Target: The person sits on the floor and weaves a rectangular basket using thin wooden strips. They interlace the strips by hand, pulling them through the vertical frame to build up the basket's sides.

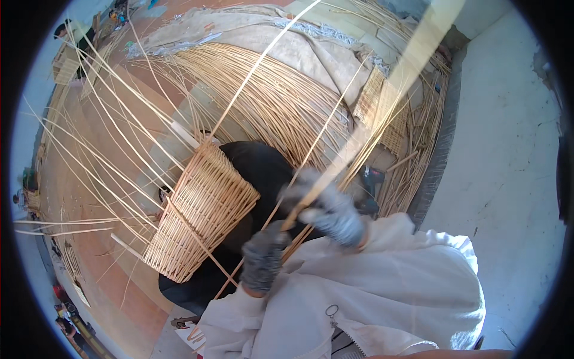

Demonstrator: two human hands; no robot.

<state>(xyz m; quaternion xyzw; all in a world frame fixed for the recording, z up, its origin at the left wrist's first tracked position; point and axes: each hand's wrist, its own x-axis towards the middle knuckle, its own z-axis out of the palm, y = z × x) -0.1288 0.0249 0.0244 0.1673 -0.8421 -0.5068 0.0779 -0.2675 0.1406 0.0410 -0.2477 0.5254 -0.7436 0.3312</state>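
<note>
A half-woven wicker basket (203,209) lies tilted across my dark-trousered lap, with long uncut willow rods (113,161) fanning out from its far left edge. Both my hands wear grey gloves and are close together, just right of the basket. My left hand (263,257) is closed round the lower end of a bundle of willow rods (341,167). Higher up the same bundle, my right hand (335,218) wraps round it, smeared by motion. The bundle's upper part is blurred and slants up to the right. A few single rods cross in front of the basket.
A large heap of willow rods (257,96) lies ahead, partly under a grey-beige cloth (299,54). More rods and woven pieces (391,125) lie along the white wall (508,149) at right. A dark tool (372,179) rests near my right hand. Another person (81,45) is far left.
</note>
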